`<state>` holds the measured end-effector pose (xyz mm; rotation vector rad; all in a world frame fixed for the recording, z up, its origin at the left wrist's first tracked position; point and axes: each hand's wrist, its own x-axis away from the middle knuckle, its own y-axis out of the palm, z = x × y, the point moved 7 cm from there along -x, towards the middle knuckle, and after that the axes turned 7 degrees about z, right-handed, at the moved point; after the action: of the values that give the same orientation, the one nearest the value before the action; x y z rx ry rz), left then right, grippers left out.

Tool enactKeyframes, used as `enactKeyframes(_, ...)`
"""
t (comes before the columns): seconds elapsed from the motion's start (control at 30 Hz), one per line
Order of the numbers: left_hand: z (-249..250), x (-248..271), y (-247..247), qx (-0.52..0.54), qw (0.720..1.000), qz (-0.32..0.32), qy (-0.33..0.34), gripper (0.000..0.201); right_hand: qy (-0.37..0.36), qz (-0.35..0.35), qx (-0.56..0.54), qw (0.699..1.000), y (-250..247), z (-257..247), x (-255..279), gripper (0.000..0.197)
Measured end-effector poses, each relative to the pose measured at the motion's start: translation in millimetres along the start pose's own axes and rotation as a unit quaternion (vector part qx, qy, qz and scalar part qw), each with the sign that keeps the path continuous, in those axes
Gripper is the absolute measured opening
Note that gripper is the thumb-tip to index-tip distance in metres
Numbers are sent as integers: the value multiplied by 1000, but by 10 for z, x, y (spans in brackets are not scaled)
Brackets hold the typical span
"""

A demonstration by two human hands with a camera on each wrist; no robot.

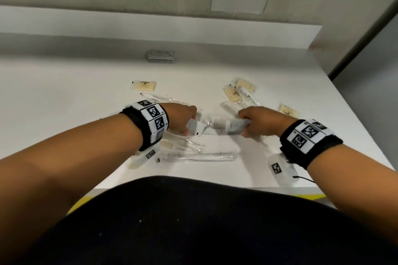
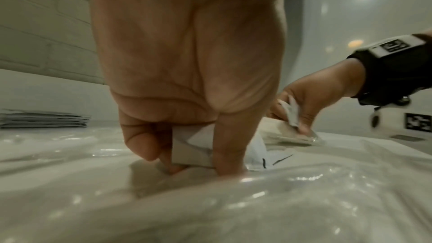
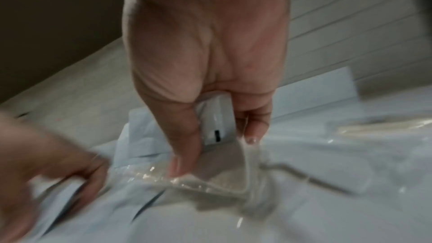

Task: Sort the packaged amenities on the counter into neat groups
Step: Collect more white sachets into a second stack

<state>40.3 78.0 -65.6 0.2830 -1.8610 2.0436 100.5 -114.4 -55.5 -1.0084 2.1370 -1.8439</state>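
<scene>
while both hands are working low over the counter, near to far:
toothbrush packet (image 1: pixel 200 155): lying nearest the counter (image 1: pixel 64 92) edge, not yet grouped.
left hand (image 1: pixel 183 119): fingers are curling round a folded white packet (image 2: pixel 194 147), pinching it, likely to pull it clear of the clutter.
right hand (image 1: pixel 261 121): thumb and fingers are pinching a clear comb packet (image 1: pixel 221 125) plus a white sachet (image 3: pixel 217 119), seemingly gathering like items.
soap bars (image 1: pixel 237 91): sitting loosely bunched beyond the right hand; one soap (image 1: pixel 145 86) is lying apart, left.
grey stack (image 1: pixel 161 56): resting squared near the back wall, apparently a finished group.
</scene>
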Motion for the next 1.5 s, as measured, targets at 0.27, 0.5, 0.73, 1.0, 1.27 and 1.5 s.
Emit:
enactKeyframes(0.27,-150,17,-311,111,988,104,-23,33,56,153,-19,986,-544,140,-67,20)
enactKeyframes(0.5,-557,193,-495,458,855,227,-86,28,-7,23,36,999,165,-692,-266,36)
enactKeyframes(0.73,-541,241,-238,767,614,171,-77,13,64,-34,17,997,221,-654,-349,66)
enactKeyframes(1.0,-624,280,-63,803,566,168,-84,33,89,16,-110,990,74,-790,-244,43)
enactKeyframes(1.27,-261,211,-299,849,519,95,-32,41,42,156,-425,891,-406,-1251,-337,31)
enactKeyframes(1.5,-247,195,-308,852,500,149,-51,14,53,287,-396,871,-477,-1080,-363,46)
